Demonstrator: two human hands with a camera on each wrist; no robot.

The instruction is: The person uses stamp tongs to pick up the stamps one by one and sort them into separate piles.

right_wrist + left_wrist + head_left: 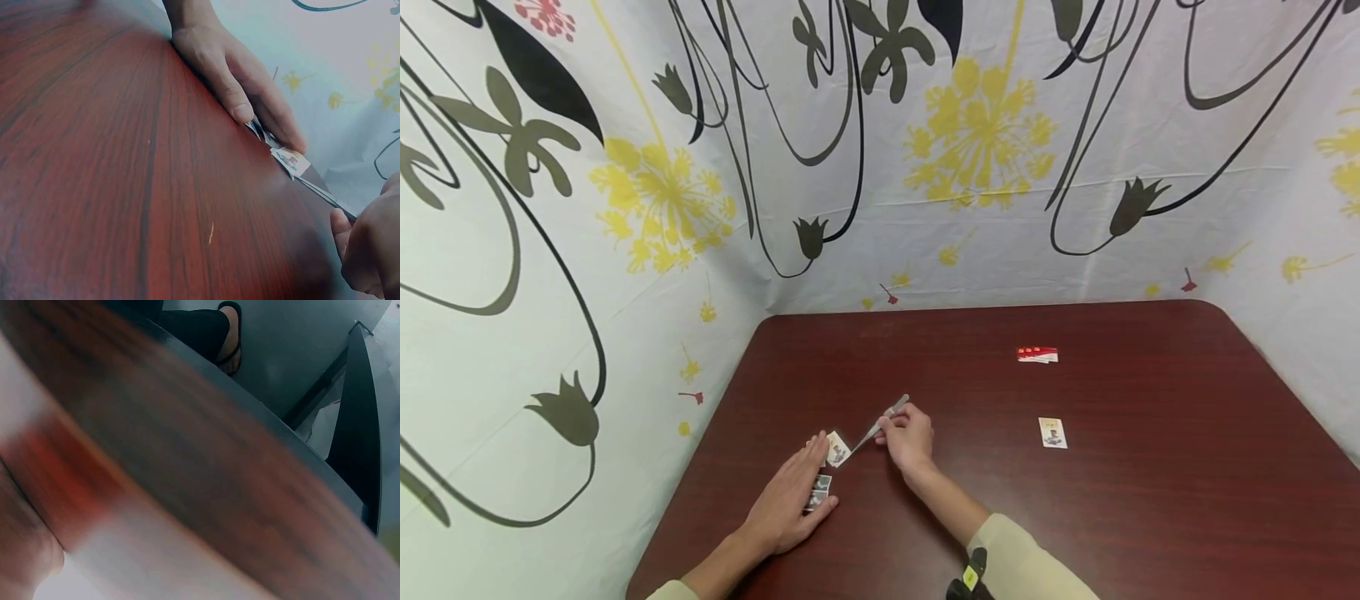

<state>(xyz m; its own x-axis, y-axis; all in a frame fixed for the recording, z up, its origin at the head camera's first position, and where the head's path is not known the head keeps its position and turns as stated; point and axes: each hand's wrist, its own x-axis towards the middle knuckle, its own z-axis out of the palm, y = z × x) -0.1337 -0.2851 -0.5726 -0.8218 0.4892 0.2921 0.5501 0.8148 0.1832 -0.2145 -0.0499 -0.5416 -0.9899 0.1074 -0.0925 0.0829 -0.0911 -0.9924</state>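
My right hand (910, 437) pinches silver tweezers (870, 432), whose tips meet the corner of a small white picture card (838, 451). In the right wrist view that card (292, 161) stands tilted at the tweezers' (320, 191) end, beside the left fingertips. Straight-fingered, my left hand (784, 497) rests over several small cards, its palm hiding most of them. Grey printed cards (820, 490) show between its thumb and forefinger. The left wrist view is blurred and catches only a bit of the left hand (25, 544) at its lower left.
Off to the right on the dark red table (970, 358) lies one picture card (1052, 433). Farther back is a small pile of red and white cards (1037, 355). Flower-patterned cloth (850, 192) hangs behind and left of the table.
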